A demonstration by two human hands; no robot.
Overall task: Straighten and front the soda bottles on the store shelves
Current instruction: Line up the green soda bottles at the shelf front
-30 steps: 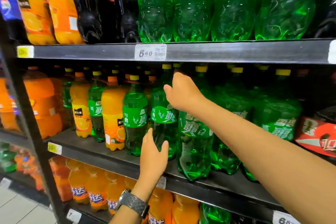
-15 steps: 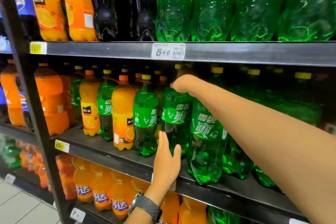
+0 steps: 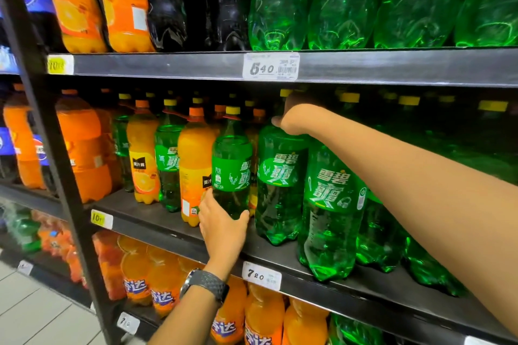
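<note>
Green soda bottles with yellow caps stand on the middle shelf [image 3: 173, 228]. My left hand [image 3: 222, 225] cups the base of a smaller green bottle [image 3: 232, 165], thumb on one side and fingers on the other. My right hand [image 3: 294, 117] reaches deep under the upper shelf and grips the neck of a larger green bottle [image 3: 281, 176]; its fingers are hidden behind the bottle top. Another large green bottle [image 3: 330, 204] stands at the shelf front, just right of it. Orange juice bottles [image 3: 194, 165] alternate with green ones to the left.
The upper shelf edge [image 3: 392, 66] with a price tag [image 3: 271, 66] hangs low over the bottle caps. A black upright post [image 3: 50, 148] stands at the left. Orange soda bottles [image 3: 165, 283] fill the shelf below. Large bottles line the top shelf.
My right hand has reached further back and closed on the larger bottle's neck. My left hand has risen from the shelf edge to cup the smaller bottle's base. The view shifted left.
</note>
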